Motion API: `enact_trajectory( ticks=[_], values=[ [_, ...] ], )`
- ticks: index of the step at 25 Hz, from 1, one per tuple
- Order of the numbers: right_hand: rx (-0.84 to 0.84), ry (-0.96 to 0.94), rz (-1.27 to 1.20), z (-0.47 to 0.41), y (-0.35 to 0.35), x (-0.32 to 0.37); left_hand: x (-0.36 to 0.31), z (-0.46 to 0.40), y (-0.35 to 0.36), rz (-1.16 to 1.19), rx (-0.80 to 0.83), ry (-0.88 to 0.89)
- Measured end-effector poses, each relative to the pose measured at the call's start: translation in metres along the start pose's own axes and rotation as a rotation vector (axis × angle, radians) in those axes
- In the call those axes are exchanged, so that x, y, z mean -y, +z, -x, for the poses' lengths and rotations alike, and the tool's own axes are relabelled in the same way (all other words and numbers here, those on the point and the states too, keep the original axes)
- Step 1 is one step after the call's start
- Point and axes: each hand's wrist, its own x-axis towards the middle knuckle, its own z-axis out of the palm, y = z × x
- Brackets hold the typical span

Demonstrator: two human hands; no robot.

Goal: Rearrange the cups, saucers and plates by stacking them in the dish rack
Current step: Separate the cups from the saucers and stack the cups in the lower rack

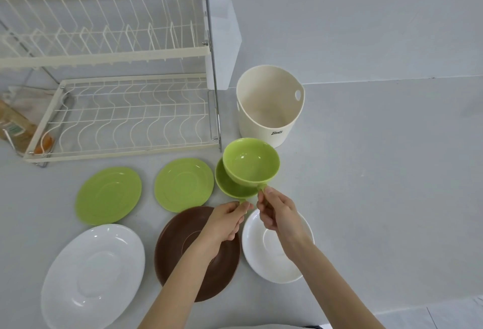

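Note:
Two green cups sit one inside the other, held above the table just right of the rack's front corner. My right hand [277, 212] pinches the handle of the upper green cup [251, 164]. The handle of the lower green cup [230, 186] is pinched by my left hand [227, 221]. On the table lie two green saucers [108, 195] [184, 184], a large white plate [94, 273], a brown plate [180, 245] partly under my left arm, and a white saucer [261, 258] under my right wrist. The two-tier cream wire dish rack [125, 116] holds no dishes.
A cream plastic bucket [269, 109] stands right of the rack, just behind the cups. A translucent holder [224, 41] hangs on the rack's right side. A packet [15, 124] lies behind the rack's left end. The grey table's front edge [392, 310] runs at lower right.

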Motion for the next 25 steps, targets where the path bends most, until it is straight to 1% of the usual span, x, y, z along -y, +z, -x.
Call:
enact_trajectory(
  ticks=[5,10,13,15,17,20,22,25],
  values=[
    [0.023,0.015,0.076,-0.002,0.007,-0.010,0.000,0.004,-0.003,-0.020,0.004,-0.002],
    [-0.007,-0.001,0.093,-0.001,0.013,-0.017,-0.003,0.007,-0.005,-0.033,0.008,0.003],
    [0.019,0.012,0.140,-0.001,0.013,-0.017,-0.005,0.010,-0.005,-0.034,0.010,0.002],
    [0.005,0.025,0.143,0.000,0.010,-0.018,-0.005,0.011,-0.008,-0.034,-0.004,-0.008],
    [-0.048,0.032,0.131,0.003,0.004,-0.018,-0.005,0.012,-0.011,-0.012,-0.036,-0.011],
    [-0.169,0.038,0.102,-0.002,-0.005,-0.015,-0.009,0.012,-0.019,0.059,-0.183,0.018],
    [-0.232,0.025,0.128,-0.011,-0.010,-0.007,-0.015,0.010,-0.024,0.148,-0.239,0.048],
    [-0.198,0.043,0.118,-0.030,-0.011,0.006,-0.024,0.005,-0.027,0.174,-0.219,0.068]
  ],
)
